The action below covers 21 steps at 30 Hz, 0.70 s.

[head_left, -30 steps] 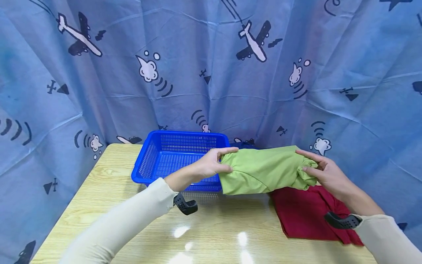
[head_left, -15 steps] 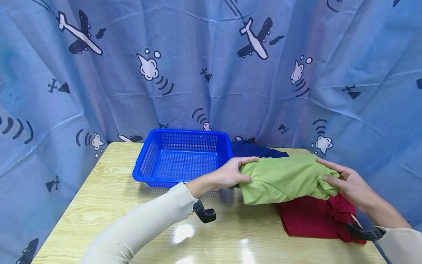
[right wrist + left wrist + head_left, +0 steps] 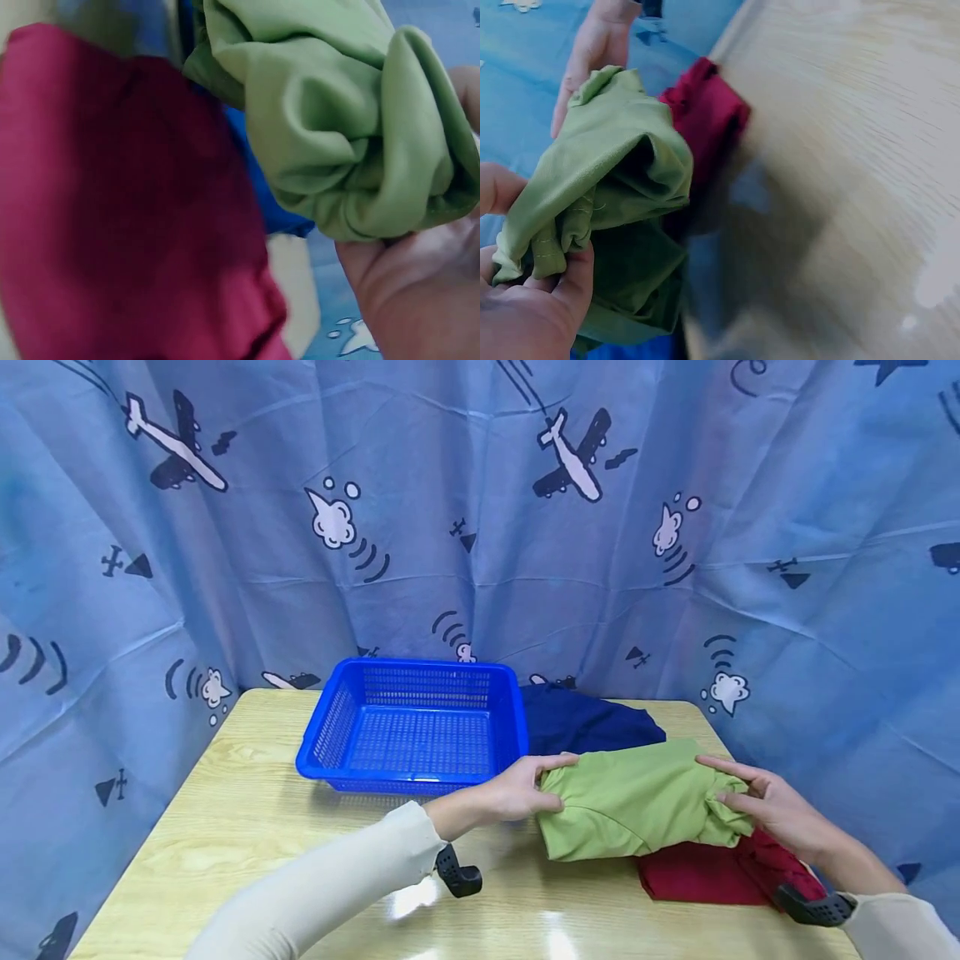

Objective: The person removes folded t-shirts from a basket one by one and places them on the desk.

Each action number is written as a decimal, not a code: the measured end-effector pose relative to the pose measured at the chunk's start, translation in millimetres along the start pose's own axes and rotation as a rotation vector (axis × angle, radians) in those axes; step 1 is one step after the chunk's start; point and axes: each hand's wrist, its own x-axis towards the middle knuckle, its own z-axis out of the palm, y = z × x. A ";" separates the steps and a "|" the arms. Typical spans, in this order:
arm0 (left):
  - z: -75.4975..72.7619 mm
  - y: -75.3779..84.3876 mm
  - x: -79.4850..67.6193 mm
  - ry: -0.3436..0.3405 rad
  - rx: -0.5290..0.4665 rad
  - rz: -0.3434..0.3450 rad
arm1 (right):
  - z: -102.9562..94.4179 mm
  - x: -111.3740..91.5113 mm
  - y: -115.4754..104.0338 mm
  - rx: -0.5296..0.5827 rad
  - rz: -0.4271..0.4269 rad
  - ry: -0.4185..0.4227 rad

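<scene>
Between both hands hangs a folded green garment (image 3: 637, 797), held above the table. My left hand (image 3: 510, 789) pinches its left end, thumb on the near side. At the other end my right hand (image 3: 776, 810) grips a bunched part of it. Stitched hems between the fingers show in the left wrist view, where the green garment (image 3: 607, 165) sags in loose folds. Beneath its right part lies a folded dark red garment (image 3: 697, 875), partly covered from the head view. The right wrist view shows the red garment (image 3: 127, 202) beside the rolled green end.
A blue plastic basket (image 3: 420, 739) with perforated walls stands at the back left of the wooden table (image 3: 202, 810); its inside holds nothing visible. A navy cloth (image 3: 585, 718) lies right of it. Behind hangs a blue curtain (image 3: 420, 527) with printed planes.
Both hands have carried the green garment right, away from the basket, then lower and nearer. The navy cloth and the basket's right end have come into view.
</scene>
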 end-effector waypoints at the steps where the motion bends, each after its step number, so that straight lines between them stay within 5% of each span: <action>1: 1.5 -3.8 -1.9 0.007 0.003 -0.015 | 3.4 0.1 3.4 -0.007 0.008 -0.002; 13: 5.1 -39.6 -30.4 0.016 0.004 -0.117 | 39.2 1.6 30.1 0.067 0.054 -0.112; 21: 4.8 -66.4 -44.4 0.032 -0.017 -0.179 | 48.6 5.0 36.3 -0.039 0.115 -0.216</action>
